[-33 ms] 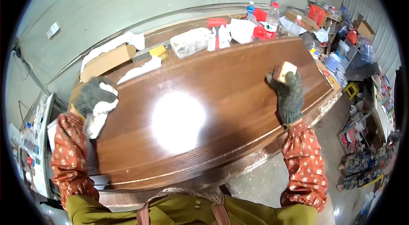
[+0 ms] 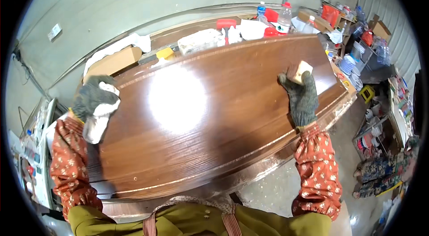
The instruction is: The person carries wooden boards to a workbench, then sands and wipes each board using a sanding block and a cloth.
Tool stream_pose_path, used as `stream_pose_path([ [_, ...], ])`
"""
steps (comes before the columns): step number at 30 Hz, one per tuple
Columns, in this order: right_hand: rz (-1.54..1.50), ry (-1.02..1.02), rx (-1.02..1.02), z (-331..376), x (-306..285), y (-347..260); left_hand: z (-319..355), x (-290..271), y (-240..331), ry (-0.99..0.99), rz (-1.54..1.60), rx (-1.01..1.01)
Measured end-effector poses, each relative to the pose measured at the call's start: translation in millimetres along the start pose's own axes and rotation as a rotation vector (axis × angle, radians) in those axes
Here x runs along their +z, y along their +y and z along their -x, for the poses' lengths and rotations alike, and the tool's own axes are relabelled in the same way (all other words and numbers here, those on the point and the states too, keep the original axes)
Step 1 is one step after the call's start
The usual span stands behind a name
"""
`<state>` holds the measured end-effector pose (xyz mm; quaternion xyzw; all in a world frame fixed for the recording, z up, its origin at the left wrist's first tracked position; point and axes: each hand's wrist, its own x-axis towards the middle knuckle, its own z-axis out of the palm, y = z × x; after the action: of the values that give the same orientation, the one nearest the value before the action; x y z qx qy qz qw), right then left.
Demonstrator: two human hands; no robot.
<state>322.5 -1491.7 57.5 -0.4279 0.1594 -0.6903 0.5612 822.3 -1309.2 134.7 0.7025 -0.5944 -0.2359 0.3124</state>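
Observation:
A large glossy brown wood-grain panel lies across the workbench in front of me. My left hand, in a dark grey knit glove, is closed around a white cloth at the panel's left edge. Over the right part of the panel, my right hand, gloved alike, grips a small cream block with a brownish side, perhaps a sponge. Thumb and fingers are on either side of the block. Whether the left fingers also hold the panel's edge is hidden.
Behind the panel are a cardboard box, a yellow block, a wrapped white block, a red-headed tool and several bottles. Cluttered shelves stand at right. Another person's patterned clothing shows at the lower right.
The panel's far edge now sits higher in view and hides more of the things behind it. The bright reflection has shifted up and left. My left hand has moved slightly left with the cloth.

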Motion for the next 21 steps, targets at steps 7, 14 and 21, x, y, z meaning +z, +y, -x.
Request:
stream_pose_path([
  [7,0.559,-0.112,-0.351,30.2,110.2,-36.2,71.5,12.2,72.1,0.561,-0.705,0.484],
  [14,1.198,-0.434,-1.148,51.8,184.5,-34.0,102.7,20.5,78.8,0.655,-0.497,0.431],
  [21,1.291,-0.175,-1.105,-30.9,62.3,-92.1,130.3,21.4,67.3,0.756,-0.478,0.396],
])
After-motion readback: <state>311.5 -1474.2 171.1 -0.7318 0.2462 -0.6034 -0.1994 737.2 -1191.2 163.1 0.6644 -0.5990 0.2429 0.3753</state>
